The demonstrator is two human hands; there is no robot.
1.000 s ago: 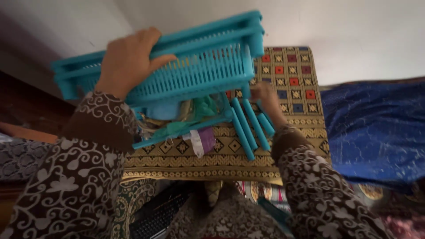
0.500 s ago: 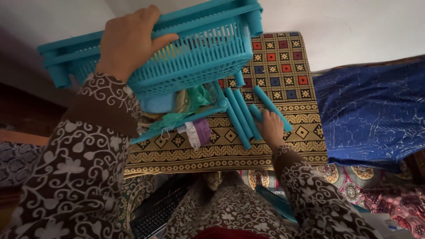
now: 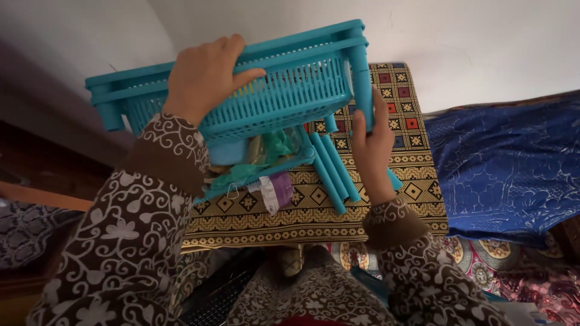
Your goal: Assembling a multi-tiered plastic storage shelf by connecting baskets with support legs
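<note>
Two hands are on one teal plastic basket tray (image 3: 284,102), held up in the air w/ its slatted wall facing the camera. Left hand (image 3: 202,75) is clamped over the top rim, fingers curled across the edge. Right hand (image 3: 371,142) is wrapped around a teal post (image 3: 362,84) at the tray's right corner, thumb and fingers closed on it.

Below the tray, on a gold-and-black patterned mat (image 3: 314,211), lie more loose teal posts (image 3: 332,172) side by side, plus a second teal tray piece (image 3: 260,175) w/ a bag of bits and a small purple-and-white packet (image 3: 275,190) just beside it. Blue quilted cloth (image 3: 507,163) lies to the right, a white wall behind.

Risks, as I judge them: the post looks seated at the corner but I can't tell how deep. If it's only part-way in, it could pop out or go in crooked when pressed. Tray is gripped at one edge only, so a hard push from the right could twist it or make it slip from the left hand. Thin plastic slats may flex or crack under force. Loose posts sit right under the work; a dropped tray would scatter them.
</note>
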